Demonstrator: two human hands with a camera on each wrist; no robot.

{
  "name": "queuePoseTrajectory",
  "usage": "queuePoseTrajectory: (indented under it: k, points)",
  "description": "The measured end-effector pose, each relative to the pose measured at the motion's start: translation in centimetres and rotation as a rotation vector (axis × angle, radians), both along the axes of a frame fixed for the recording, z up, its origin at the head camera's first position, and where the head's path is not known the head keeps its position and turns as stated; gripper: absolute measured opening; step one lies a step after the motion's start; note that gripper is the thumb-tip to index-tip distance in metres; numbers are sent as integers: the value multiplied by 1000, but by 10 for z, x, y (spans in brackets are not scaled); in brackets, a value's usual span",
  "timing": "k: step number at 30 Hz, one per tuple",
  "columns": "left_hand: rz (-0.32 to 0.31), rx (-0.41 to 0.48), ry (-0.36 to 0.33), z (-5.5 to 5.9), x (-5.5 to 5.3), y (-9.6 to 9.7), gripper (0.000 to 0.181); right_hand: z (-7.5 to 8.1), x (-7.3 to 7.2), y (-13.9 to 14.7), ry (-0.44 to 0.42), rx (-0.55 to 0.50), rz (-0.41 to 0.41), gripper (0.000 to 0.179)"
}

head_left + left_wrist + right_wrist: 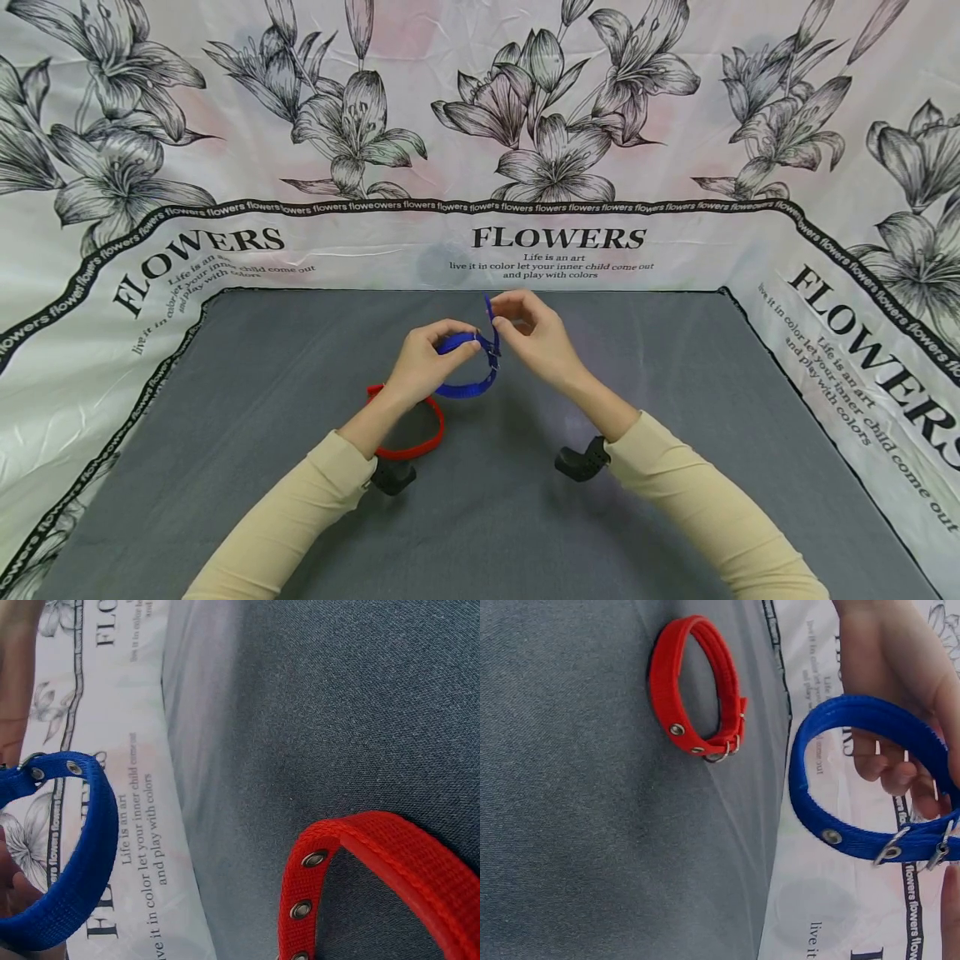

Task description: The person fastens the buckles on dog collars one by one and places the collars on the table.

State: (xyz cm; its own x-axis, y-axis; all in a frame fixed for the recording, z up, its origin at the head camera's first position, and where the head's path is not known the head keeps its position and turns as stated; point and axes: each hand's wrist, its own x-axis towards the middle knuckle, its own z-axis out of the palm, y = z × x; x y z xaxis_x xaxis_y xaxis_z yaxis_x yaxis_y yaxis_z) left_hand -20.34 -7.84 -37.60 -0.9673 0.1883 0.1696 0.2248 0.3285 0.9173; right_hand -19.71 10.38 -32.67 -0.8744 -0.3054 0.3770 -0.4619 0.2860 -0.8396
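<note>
A blue collar [467, 389], curved into a loop, is held up above the grey surface between both hands. My left hand [414, 365] pinches its band on the left side between thumb and fingers. With thumb and fingertips, my right hand [546, 348] grips the strap's free end, which points upward. The right wrist view shows the metal eyelets, D-ring and buckle of the blue collar [802, 802]; the strap's end runs out of that frame. Below the left wrist lies a red collar [412, 452], partly hidden by the forearm.
A grey cloth [510, 517] covers the work surface. White sheeting [375, 250] printed with flowers and lettering rises along the back and sides. In the right wrist view the red collar [664, 682] forms a loop with its metal buckle and ring showing.
</note>
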Motion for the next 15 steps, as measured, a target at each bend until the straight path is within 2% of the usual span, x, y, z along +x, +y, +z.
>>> queuePoseTrajectory:
  k: [8, 15]
  points:
    - [2, -73, 7, 0, 0, 2, 24, -2, 1, -2, 56, 33, -7, 20]
    - [-28, -84, 2, 1, 1, 3, 21, -33, -20, 6, 107, 126, 23, 19]
